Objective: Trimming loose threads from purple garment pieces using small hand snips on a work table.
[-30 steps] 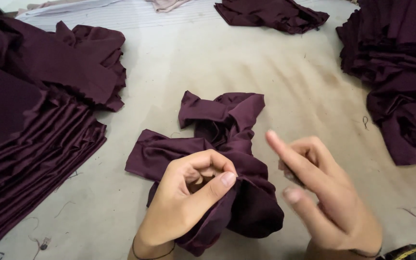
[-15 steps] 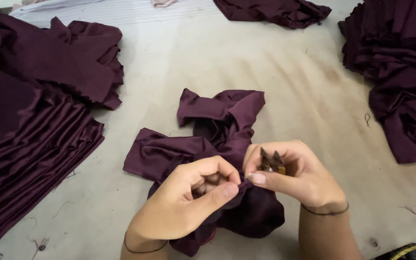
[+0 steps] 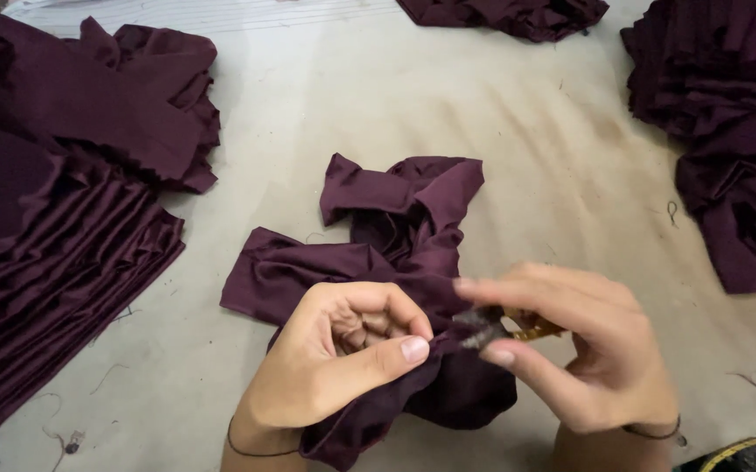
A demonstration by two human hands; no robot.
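Dusty beige worktable (image 3: 500, 114), maroon stacks all round; left hand (image 3: 334, 358) pinches crumpled maroon fabric piece (image 3: 395, 253), right hand (image 3: 570, 350) grips small snips (image 3: 518, 328), blurred. I'd keep that edge taut.

We have one view only, from a head-worn camera looking steeply down, close over our left hand (image 3: 334, 358) and right hand (image 3: 588, 350), facing forward across the worn beige fabric-covered worktable (image 3: 500, 131).
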